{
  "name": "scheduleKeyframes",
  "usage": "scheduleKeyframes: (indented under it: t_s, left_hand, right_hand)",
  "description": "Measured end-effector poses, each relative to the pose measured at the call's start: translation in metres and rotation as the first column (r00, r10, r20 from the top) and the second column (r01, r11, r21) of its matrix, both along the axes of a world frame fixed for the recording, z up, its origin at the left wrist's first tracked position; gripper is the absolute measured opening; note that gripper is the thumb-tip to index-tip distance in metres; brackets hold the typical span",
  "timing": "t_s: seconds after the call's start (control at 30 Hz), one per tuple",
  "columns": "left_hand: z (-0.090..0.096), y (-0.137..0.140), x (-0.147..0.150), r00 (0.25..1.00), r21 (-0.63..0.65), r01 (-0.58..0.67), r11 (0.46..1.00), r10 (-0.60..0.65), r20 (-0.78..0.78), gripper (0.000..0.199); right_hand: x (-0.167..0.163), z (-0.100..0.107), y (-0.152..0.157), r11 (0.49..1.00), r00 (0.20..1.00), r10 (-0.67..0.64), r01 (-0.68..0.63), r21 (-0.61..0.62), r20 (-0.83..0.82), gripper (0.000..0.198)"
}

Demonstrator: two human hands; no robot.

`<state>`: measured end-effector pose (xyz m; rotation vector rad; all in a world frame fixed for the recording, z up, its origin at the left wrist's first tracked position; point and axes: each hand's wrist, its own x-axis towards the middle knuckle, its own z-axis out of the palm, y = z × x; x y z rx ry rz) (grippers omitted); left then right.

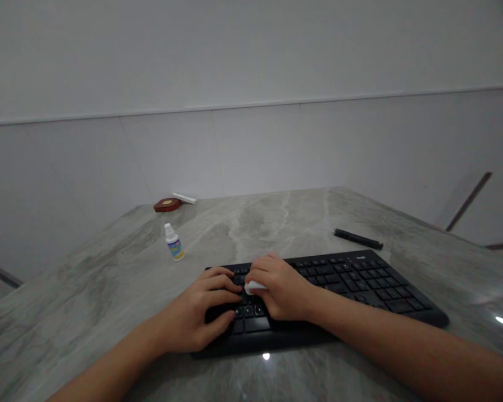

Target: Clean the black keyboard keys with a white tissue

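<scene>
A black computer keyboard (310, 332) lies on the table in front of me, turned slightly. My left hand (203, 307) rests over its left end, fingers spread across the keys and edge. Close beside it, my right hand (283, 287) is closed on a small white piece (255, 286), pressed against the keys in the left part of the keyboard. Whether this piece is folded tissue or cloth I cannot tell, since the fingers cover most of it. Behind the left hand stands a small white spray bottle (175, 245) with a blue and yellow label.
A black, pen-like rod (357, 239) lies behind the keyboard on the right. At the back left of the grey marbled table (251, 223) are a reddish-brown case (166, 205) and a flat white object (184, 197). A white wall (251, 151) rises behind the table.
</scene>
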<state>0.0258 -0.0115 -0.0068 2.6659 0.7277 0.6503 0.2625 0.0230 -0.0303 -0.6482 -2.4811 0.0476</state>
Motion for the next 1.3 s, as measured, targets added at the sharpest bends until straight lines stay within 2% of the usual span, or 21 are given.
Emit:
scheduleKeyframes:
  t_s: [0.17, 0.33, 0.53, 0.73, 0.83, 1.0, 1.1, 1.2, 1.3]
  left_hand:
    - [-0.0001, 0.0004, 0.0006, 1.000, 0.000, 0.000, 1.000, 0.000, 0.004, 0.028]
    - [-0.0008, 0.0004, -0.0006, 1.000, 0.004, 0.002, 1.000, -0.002, -0.002, 0.028]
    - [0.0000, -0.0006, -0.0014, 1.000, -0.004, -0.016, 1.000, 0.016, -0.006, 0.029]
    - [0.0018, -0.0005, 0.0004, 1.000, -0.003, 0.003, 1.000, -0.003, -0.004, 0.030]
    - [0.0018, 0.0007, 0.0006, 1.000, 0.003, -0.004, 1.000, 0.004, -0.004, 0.029]
    - [0.0012, -0.0001, -0.0009, 1.000, 0.000, -0.011, 1.000, 0.011, -0.013, 0.029]
    - [0.0014, -0.0016, -0.0014, 1.000, 0.002, -0.011, 1.000, 0.011, -0.011, 0.028]
    - [0.0016, -0.0015, -0.0008, 1.000, 0.005, -0.008, 1.000, 0.008, -0.009, 0.029]
    - [0.0018, -0.0006, 0.0003, 1.000, 0.002, -0.007, 1.000, 0.007, 0.000, 0.029]
  right_hand:
    - [-0.0023, -0.0014, -0.0001, 0.989, 0.989, -0.147, 0.147, 0.012, -0.008, 0.010]
    - [0.0003, 0.0003, -0.0003, 1.000, 1.000, -0.002, 0.002, 0.000, 0.004, 0.015]
    - [-0.0007, 0.0009, -0.0003, 0.989, 0.989, -0.151, 0.151, -0.001, 0.005, 0.011]
    - [0.0007, 0.0034, -0.0015, 1.000, 1.000, 0.003, -0.004, 0.012, 0.028, 0.015]
    - [0.0025, 0.0036, -0.0018, 1.000, 0.998, -0.028, 0.028, -0.005, -0.061, 0.016]
    - [0.0061, 0.0018, -0.0004, 0.991, 0.975, -0.103, 0.084, -0.102, -0.199, 0.012]
    - [0.0070, 0.0015, -0.0005, 0.993, 0.985, -0.067, 0.049, -0.112, -0.162, 0.015]
    - [0.0062, 0.0012, -0.0006, 0.996, 0.998, 0.017, -0.022, -0.085, -0.057, 0.017]
    - [0.0052, 0.0003, 0.0007, 0.997, 0.999, -0.031, 0.029, -0.069, -0.025, 0.020]
